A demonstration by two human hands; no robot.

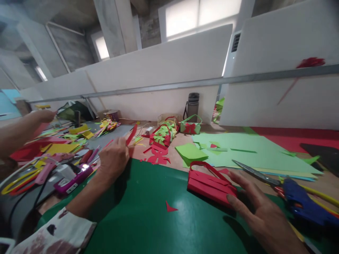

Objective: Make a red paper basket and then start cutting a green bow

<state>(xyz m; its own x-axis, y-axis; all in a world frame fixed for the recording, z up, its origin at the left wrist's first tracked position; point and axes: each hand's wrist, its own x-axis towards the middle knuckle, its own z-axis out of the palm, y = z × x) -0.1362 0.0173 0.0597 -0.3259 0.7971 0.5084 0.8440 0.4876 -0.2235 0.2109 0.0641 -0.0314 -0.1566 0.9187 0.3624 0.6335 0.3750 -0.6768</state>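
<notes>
My left hand (pixel 114 159) is closed around a narrow red paper strip (pixel 131 135), which sticks up past its fingers. At the right, my right hand (pixel 261 208) has its thumb on the front and its fingers behind the right end of a small red paper handbag (pixel 208 185). The bag has a looped handle and sits low over the green mat (pixel 148 225). A small red paper scrap (pixel 171 207) lies on the mat. Red cut-paper shapes (pixel 158 156) lie just past its far edge.
Scissors (pixel 256 174) and a blue-handled tool (pixel 304 204) lie by my right hand. Light green sheets (pixel 238 148), finished paper baskets (pixel 190 127) and a dark bottle (pixel 192 106) stand behind. Another person's arm (pixel 26 130) reaches in over coloured paper. A purple device (pixel 72 179) lies left.
</notes>
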